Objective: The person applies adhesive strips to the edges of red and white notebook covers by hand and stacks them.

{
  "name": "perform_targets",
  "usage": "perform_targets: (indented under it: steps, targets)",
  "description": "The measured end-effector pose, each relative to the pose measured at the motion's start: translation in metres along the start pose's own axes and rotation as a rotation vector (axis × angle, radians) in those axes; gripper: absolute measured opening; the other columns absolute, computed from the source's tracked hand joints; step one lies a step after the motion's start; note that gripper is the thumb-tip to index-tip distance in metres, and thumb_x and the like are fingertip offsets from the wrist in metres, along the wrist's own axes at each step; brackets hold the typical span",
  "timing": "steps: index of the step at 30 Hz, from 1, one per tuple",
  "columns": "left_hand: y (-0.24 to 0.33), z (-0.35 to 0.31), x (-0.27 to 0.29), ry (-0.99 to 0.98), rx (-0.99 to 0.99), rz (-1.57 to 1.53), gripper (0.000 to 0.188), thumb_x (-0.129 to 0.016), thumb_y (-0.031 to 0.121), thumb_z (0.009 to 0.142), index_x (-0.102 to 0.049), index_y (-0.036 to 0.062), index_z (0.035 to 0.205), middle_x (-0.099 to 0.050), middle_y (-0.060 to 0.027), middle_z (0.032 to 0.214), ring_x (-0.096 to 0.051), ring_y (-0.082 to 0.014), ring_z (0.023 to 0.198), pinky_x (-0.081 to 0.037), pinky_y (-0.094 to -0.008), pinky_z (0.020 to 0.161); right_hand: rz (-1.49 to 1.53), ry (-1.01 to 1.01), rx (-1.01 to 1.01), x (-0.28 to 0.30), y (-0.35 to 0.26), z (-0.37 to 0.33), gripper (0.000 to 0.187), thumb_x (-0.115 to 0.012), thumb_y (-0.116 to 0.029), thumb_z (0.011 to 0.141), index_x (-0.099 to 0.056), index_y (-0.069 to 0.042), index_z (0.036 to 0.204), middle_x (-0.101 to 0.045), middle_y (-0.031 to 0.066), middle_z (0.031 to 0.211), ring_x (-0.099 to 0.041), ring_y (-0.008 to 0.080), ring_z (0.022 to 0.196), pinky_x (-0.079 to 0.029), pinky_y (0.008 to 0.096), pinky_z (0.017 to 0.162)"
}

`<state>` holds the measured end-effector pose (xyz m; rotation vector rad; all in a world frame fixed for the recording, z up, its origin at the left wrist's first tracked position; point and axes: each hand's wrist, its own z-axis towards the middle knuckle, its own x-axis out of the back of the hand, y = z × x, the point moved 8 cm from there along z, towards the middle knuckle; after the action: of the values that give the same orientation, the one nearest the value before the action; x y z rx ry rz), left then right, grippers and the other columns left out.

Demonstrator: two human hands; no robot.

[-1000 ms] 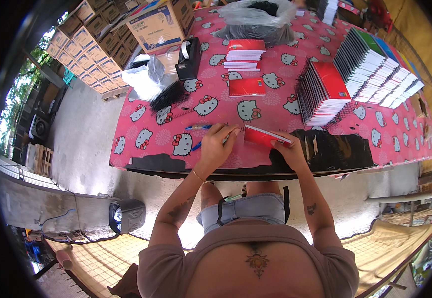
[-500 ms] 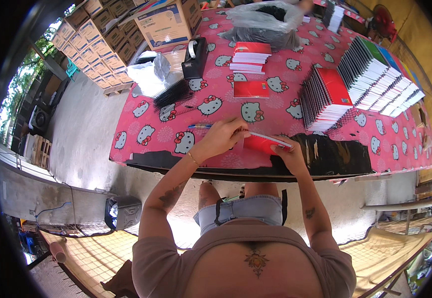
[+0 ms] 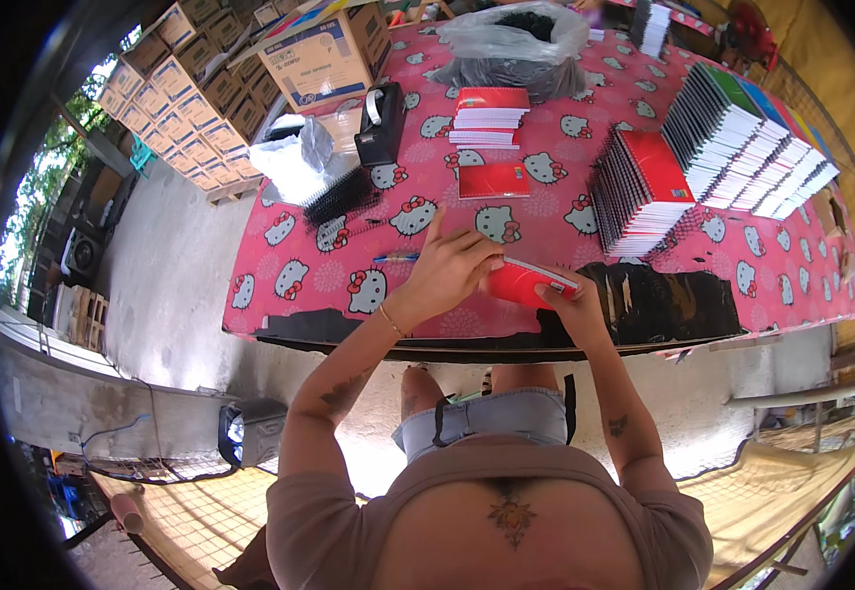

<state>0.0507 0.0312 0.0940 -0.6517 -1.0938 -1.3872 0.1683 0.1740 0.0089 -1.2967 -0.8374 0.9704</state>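
Since a moment ago the red notebook has tipped up off the pink cartoon-cat tablecloth near the table's front edge. Left hand curls over its left end, right hand grips its right end. A blue pen lies just left; red spiral notebooks stand behind.

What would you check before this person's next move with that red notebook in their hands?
1. Both hands on the red notebook: ok; left hand and right hand grip it.
2. Notebook over the table, not past the edge: ok.
3. Blue pen within reach: ok, beside the left hand.
4. Nearby stack of red notebooks standing steady: ok.
5. Notebook's spiral binding intact: cannot tell.
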Motion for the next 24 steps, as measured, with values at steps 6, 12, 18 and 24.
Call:
perform_targets:
  steps: [6,12,18,24]
  targets:
    - [0.01,0.002,0.016,0.037,-0.096,-0.139,0.027,-0.069,0.011,0.086,-0.069,0.0144,0.113,-0.067,-0.0047,0.09,-0.067,-0.0242,0.087,-0.021,-0.0578,0.118,-0.08,-0.027,0.054,0.0,-0.01,-0.001,0.029,-0.066,-0.005,0.093,-0.066,0.003,0.121,-0.071,0.007,0.105,-0.062,0.0106,0.095,-0.05,0.0269,0.087]
    - [0.012,0.007,0.021,0.009,0.019,-0.203,0.021,-0.069,0.016,0.089,-0.071,0.0121,0.109,-0.069,-0.0084,0.086,-0.067,-0.0284,0.083,-0.025,-0.0554,0.116,-0.07,-0.04,0.052,0.002,-0.01,-0.003,0.029,-0.066,-0.004,0.093,-0.066,0.003,0.121,-0.07,0.0073,0.104,-0.062,0.0104,0.095,-0.05,0.0268,0.087]
    - [0.007,0.007,0.016,-0.049,0.024,-0.346,0.024,-0.07,0.026,0.091,-0.07,0.0107,0.109,-0.07,-0.0081,0.092,-0.067,-0.0288,0.085,-0.032,-0.0555,0.11,-0.171,-0.077,0.092,0.0,-0.019,-0.004,0.027,-0.066,-0.001,0.092,-0.068,0.001,0.119,-0.07,0.0054,0.097,-0.06,0.0092,0.087,-0.049,0.0252,0.079]
    - [0.013,0.004,0.012,0.02,-0.019,-0.209,0.018,-0.072,0.025,0.088,-0.067,0.0113,0.098,-0.069,-0.0056,0.091,-0.067,-0.0282,0.084,-0.033,-0.0554,0.109,-0.176,-0.085,0.084,0.001,-0.019,-0.006,0.027,-0.065,-0.001,0.092,-0.067,0.003,0.119,-0.068,0.0032,0.097,-0.059,0.0072,0.085,-0.049,0.0232,0.078]
